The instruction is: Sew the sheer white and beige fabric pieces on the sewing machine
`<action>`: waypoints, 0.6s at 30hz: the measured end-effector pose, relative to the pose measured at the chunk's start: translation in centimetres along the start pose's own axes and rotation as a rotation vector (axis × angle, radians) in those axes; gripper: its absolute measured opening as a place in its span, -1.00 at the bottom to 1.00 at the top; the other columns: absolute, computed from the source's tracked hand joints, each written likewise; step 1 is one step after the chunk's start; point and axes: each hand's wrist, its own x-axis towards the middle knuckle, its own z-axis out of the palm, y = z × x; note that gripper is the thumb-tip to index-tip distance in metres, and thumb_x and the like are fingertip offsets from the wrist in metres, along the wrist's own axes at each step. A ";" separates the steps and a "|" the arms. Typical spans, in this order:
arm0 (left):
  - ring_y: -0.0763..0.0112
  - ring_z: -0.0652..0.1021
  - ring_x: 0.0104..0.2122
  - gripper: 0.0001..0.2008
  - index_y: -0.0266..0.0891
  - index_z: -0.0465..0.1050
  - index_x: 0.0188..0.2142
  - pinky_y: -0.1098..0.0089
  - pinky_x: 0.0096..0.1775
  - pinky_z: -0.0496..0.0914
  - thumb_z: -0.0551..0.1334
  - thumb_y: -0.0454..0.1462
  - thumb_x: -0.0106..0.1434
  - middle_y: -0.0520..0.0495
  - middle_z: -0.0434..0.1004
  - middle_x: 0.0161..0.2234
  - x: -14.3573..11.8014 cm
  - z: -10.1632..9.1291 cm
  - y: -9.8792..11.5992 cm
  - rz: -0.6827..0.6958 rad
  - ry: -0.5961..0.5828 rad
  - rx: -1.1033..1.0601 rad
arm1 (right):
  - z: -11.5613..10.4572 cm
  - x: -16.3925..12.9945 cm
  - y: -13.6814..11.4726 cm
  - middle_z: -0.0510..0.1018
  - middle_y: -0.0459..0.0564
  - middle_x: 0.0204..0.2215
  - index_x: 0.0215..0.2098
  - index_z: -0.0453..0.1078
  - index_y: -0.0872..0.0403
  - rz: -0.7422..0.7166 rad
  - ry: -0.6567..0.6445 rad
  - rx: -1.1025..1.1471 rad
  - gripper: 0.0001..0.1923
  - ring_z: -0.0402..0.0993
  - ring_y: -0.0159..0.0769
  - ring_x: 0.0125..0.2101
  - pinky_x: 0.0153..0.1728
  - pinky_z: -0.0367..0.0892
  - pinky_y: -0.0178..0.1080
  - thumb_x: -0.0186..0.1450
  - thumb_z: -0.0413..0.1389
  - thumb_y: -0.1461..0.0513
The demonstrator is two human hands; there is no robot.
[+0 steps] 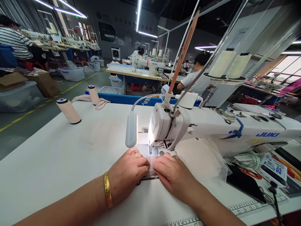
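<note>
My left hand [129, 168], with a gold ring and bangle, lies left of the needle area with its fingers curled down on a sheer pale fabric [151, 164]. From the other side my right hand [175, 175] pinches the same fabric, its fingertips close to the left ones. The piece lies just in front of the presser foot of a white sewing machine [162, 122], whose lamp lights the spot. More sheer fabric [201, 160] spreads under the machine arm. The fingers partly hide the cloth's edges.
Two pale thread cones [69, 111] [94, 95] and fabric strips stand at the table's far left. A grey lamp [132, 130] hangs left of the needle. At right lie a black phone-like slab [245, 183], cables and a boxed device [274, 168]. Co-workers sit beyond.
</note>
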 end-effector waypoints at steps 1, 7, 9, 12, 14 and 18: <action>0.38 0.48 -0.43 -0.74 -0.22 0.45 -0.35 0.22 -0.13 0.27 0.09 -0.56 0.20 0.04 0.65 -0.31 0.0 0.0 -0.1 0.002 0.000 0.005 | 0.1 0.0 0.0 0.50 -0.10 -0.34 -0.28 0.33 0.04 -0.002 0.007 -0.005 -0.79 0.29 -0.27 -0.35 -0.33 0.09 -0.23 0.38 0.00 0.45; 0.33 0.52 -0.38 -0.77 -0.22 0.47 -0.32 0.21 -0.16 0.27 0.13 -0.54 0.24 0.01 0.66 -0.29 0.2 0.1 -0.8 -0.016 -0.006 0.057 | 0.7 0.2 0.4 0.51 -0.06 -0.32 -0.26 0.37 0.03 -0.010 0.049 -0.026 -0.76 0.34 -0.28 -0.36 -0.31 0.16 -0.21 0.42 -0.05 0.44; 0.32 0.53 -0.36 -0.77 -0.22 0.48 -0.33 0.21 -0.18 0.28 0.13 -0.52 0.29 0.00 0.66 -0.29 0.3 0.2 -0.9 -0.017 -0.003 0.073 | 0.8 0.2 0.5 0.51 -0.05 -0.33 -0.23 0.38 0.02 -0.012 0.066 -0.040 -0.75 0.36 -0.26 -0.36 -0.31 0.17 -0.22 0.43 -0.06 0.43; 0.31 0.54 -0.32 -0.77 -0.22 0.48 -0.31 0.22 -0.17 0.30 0.11 -0.50 0.33 -0.02 0.66 -0.24 0.3 0.2 -0.9 -0.005 0.005 0.067 | 0.8 0.3 0.5 0.51 -0.04 -0.34 -0.21 0.39 0.02 -0.022 0.086 -0.041 -0.73 0.37 -0.26 -0.37 -0.30 0.21 -0.21 0.44 -0.07 0.43; 0.33 0.54 -0.32 -0.77 -0.23 0.48 -0.30 0.23 -0.15 0.31 0.10 -0.51 0.32 -0.03 0.66 -0.23 0.3 0.2 -0.9 0.024 0.009 0.039 | 0.8 0.2 0.5 0.51 -0.03 -0.34 -0.21 0.39 0.01 -0.026 0.093 -0.034 -0.72 0.37 -0.26 -0.38 -0.29 0.22 -0.20 0.45 -0.09 0.43; 0.38 0.53 -0.38 -0.73 -0.24 0.48 -0.26 0.23 -0.10 0.34 0.08 -0.54 0.28 -0.02 0.66 -0.26 0.3 0.3 -1.1 0.076 0.022 0.014 | 0.9 0.2 0.4 0.52 -0.03 -0.34 -0.19 0.41 0.01 -0.031 0.103 -0.033 -0.71 0.38 -0.26 -0.39 -0.28 0.24 -0.20 0.45 -0.08 0.43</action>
